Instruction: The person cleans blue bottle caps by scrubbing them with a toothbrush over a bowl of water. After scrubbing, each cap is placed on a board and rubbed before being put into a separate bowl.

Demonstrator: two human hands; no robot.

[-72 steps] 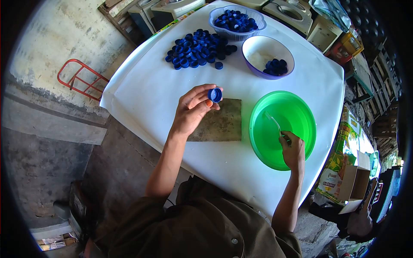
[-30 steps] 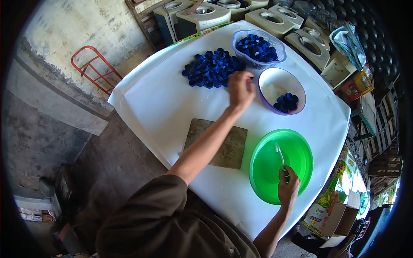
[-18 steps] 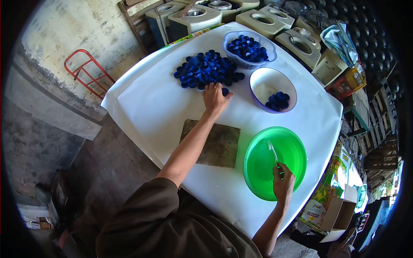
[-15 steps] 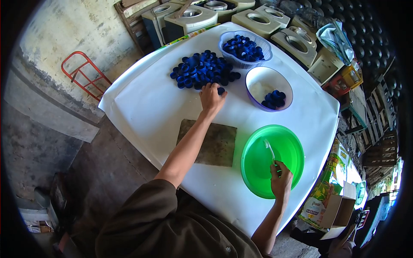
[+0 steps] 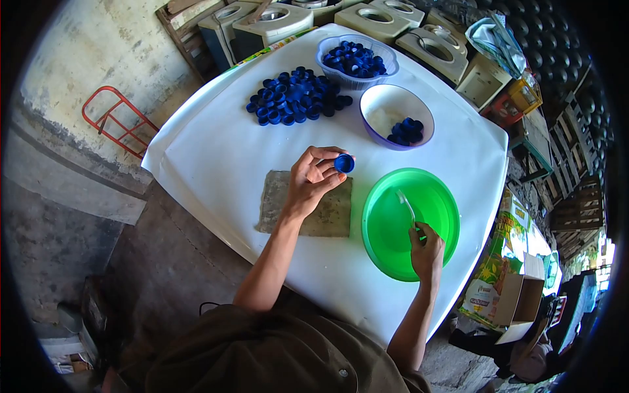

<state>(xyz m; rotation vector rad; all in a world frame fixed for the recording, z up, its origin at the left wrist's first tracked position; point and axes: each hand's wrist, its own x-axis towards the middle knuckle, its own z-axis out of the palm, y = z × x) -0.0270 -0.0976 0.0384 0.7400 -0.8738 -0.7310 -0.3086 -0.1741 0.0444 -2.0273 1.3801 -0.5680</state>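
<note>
Between the thumb and fingers of my left hand [image 5: 316,177] is a blue bottle cap [image 5: 344,163], its hollow side turned up towards me. That hand is raised above a grey-brown flat board [image 5: 272,208]. My right hand [image 5: 427,251] grips a white toothbrush [image 5: 409,208] by its handle, bristle end over the green basin [image 5: 371,252]. A heap of blue caps [image 5: 288,98] lies on the white-covered table [image 5: 209,157]. Several more caps [image 5: 406,132] sit in a white bowl with a purple outside [image 5: 377,131]. A pale blue basket [image 5: 392,65] is filled with caps.
Washing-machine casings [image 5: 275,21] line the table's far side. A red metal frame [image 5: 105,118] leans by the wall at left. On the right are an open cardboard box [image 5: 517,298], printed sacks [image 5: 485,288] and wooden pallets [image 5: 576,157].
My left hand has drawn back from the cap heap towards me, lifting one blue cap. My right hand still holds the toothbrush over the basin. The view has shifted slightly.
</note>
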